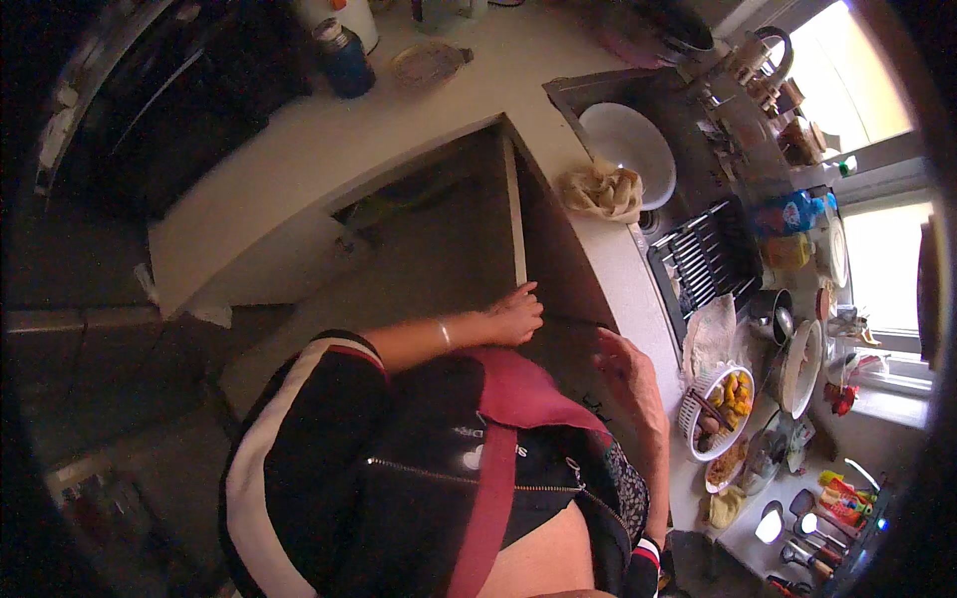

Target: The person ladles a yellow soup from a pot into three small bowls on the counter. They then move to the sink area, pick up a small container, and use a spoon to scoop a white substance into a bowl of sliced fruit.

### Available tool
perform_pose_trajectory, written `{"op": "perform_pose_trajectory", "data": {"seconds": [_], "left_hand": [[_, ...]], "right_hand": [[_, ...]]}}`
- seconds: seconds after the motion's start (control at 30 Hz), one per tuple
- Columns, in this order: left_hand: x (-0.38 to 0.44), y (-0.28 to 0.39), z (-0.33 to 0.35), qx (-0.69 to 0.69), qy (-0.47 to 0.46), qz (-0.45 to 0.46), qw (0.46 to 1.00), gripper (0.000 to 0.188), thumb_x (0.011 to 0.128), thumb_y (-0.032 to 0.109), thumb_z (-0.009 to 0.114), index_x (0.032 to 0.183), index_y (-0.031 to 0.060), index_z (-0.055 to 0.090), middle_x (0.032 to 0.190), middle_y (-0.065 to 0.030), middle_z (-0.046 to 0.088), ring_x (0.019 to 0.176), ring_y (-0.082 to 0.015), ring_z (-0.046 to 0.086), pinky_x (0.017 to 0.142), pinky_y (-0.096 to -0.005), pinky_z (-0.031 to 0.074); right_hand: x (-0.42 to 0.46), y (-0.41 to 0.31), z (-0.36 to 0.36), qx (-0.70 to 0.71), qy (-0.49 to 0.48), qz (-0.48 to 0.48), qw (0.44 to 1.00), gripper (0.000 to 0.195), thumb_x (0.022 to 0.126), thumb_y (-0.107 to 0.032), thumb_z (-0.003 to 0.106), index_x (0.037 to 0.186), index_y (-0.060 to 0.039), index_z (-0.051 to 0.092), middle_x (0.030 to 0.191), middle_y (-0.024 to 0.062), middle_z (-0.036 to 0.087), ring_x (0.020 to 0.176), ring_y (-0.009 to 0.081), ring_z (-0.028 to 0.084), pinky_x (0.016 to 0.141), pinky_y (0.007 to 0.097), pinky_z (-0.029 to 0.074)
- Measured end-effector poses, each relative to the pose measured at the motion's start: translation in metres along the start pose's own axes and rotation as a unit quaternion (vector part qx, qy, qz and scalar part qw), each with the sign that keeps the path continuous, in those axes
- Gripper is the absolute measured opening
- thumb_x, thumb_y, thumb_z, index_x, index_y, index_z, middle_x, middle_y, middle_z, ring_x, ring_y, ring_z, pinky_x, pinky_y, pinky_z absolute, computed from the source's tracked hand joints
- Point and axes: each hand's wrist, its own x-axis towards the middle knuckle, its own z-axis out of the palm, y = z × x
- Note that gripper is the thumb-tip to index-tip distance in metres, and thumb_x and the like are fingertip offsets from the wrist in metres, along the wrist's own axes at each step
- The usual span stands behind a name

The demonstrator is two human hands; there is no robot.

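My left hand [516, 315] is curled around the near end of a narrow pale edge, which looks like the edge of an open cabinet door [516, 217] below the counter. My right hand [624, 359] is beside the counter's front edge, fingers loosely bent and somewhat blurred, with nothing visible in it. Dark space lies between the door and the counter front. Above the right hand, a crumpled beige cloth [604, 193] rests on the counter edge against a white basin [632, 153] in the sink.
A black dish rack [706, 258] stands beside the sink. Farther along the counter [624, 273] are a white basket [718, 411] of yellow and brown produce, a pot [770, 318] and utensils. A dark bottle [344, 63] and an oval dish [428, 65] stand on the far counter.
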Motion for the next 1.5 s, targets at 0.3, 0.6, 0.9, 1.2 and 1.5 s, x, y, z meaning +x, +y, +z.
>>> {"op": "perform_pose_trajectory", "data": {"seconds": [0.3, 0.6, 0.9, 1.2, 1.5], "left_hand": [[-0.072, 0.012, -0.03, -0.098, 0.099, -0.261, 0.955, 0.049, 0.069, 0.006, 0.05, 0.117, 0.0037, 0.041, 0.135, -0.0136, 0.014, 0.125, -0.0331, 0.015, 0.102, -0.044, 0.013], [-0.132, -0.019, -0.035, -0.089, 0.078, -0.396, 0.91, 0.074, 0.069, 0.0, 0.049, 0.131, -0.0023, 0.009, 0.138, -0.0194, -0.001, 0.127, -0.0329, 0.003, 0.104, -0.034, 0.013], [-0.144, -0.032, -0.055, 0.07, 0.057, -0.427, 0.9, 0.069, 0.063, 0.006, 0.054, 0.125, -0.0033, 0.026, 0.132, -0.0202, 0.023, 0.123, -0.0367, 0.018, 0.102, -0.0377, 0.017], [-0.07, -0.052, -0.082, 0.097, 0.144, -0.443, 0.879, 0.05, 0.07, 0.012, 0.052, 0.117, -0.0007, 0.041, 0.121, -0.0188, 0.039, 0.117, -0.0354, 0.03, 0.097, -0.0384, 0.026], [0.07, -0.125, -0.112, -0.193, 0.265, -0.307, 0.893, 0.029, 0.078, 0.009, 0.047, 0.105, -0.0009, 0.051, 0.103, -0.0148, 0.054, 0.091, -0.0265, 0.054, 0.08, -0.0318, 0.043]], "right_hand": [[0.032, -0.002, 0.018, -0.068, -0.046, -0.113, 0.99, 0.035, 0.076, -0.008, 0.055, 0.11, -0.0015, 0.049, 0.102, 0.0148, 0.054, 0.093, 0.0247, 0.055, 0.077, 0.0308, 0.044], [0.026, 0.041, 0.013, -0.006, -0.031, -0.126, 0.991, 0.035, 0.078, -0.018, 0.054, 0.108, -0.0022, 0.049, 0.1, 0.0165, 0.053, 0.092, 0.0323, 0.052, 0.079, 0.0367, 0.042], [0.009, 0.091, 0.013, 0.137, -0.022, -0.024, 0.99, 0.036, 0.079, -0.019, 0.054, 0.11, -0.0032, 0.049, 0.1, 0.0161, 0.056, 0.088, 0.0269, 0.056, 0.076, 0.0333, 0.044], [0.019, 0.1, -0.003, 0.207, 0.026, -0.019, 0.978, 0.034, 0.08, -0.014, 0.054, 0.111, -0.0025, 0.049, 0.093, 0.0123, 0.059, 0.081, 0.0159, 0.056, 0.071, 0.0263, 0.044], [0.059, 0.085, -0.013, 0.231, 0.087, 0.066, 0.967, 0.031, 0.081, -0.011, 0.054, 0.111, -0.0022, 0.049, 0.092, 0.0114, 0.059, 0.08, 0.0137, 0.055, 0.067, 0.025, 0.045]]}}
